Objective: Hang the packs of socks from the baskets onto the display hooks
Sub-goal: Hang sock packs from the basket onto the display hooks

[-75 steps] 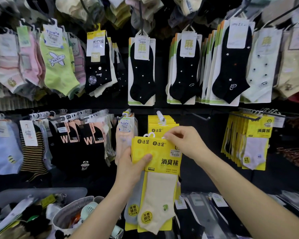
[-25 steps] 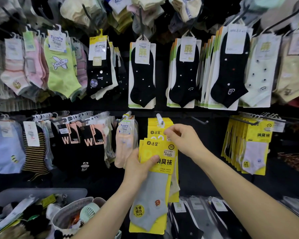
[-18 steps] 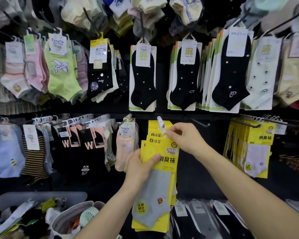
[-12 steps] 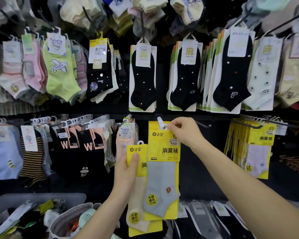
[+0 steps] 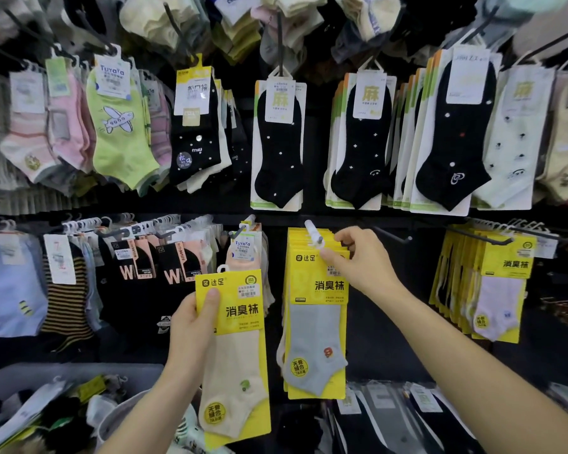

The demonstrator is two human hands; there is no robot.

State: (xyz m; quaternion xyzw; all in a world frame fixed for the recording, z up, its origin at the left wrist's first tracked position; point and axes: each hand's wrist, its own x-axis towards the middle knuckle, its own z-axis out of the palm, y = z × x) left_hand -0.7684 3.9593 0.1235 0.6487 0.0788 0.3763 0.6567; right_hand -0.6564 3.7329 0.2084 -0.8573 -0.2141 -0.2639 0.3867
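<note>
Two bare forearms, bare left hand, bare right hand, short nails

A black display wall fills the view, crossed at mid-height by a dark horizontal rail, evenly lit above and falling into shadow lower down.

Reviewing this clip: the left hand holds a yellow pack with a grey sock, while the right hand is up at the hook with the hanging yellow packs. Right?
Not quite. In the head view, the pack in the left hand holds a cream sock; the grey sock pack hangs on the hook, where the right hand pinches its top.
</note>
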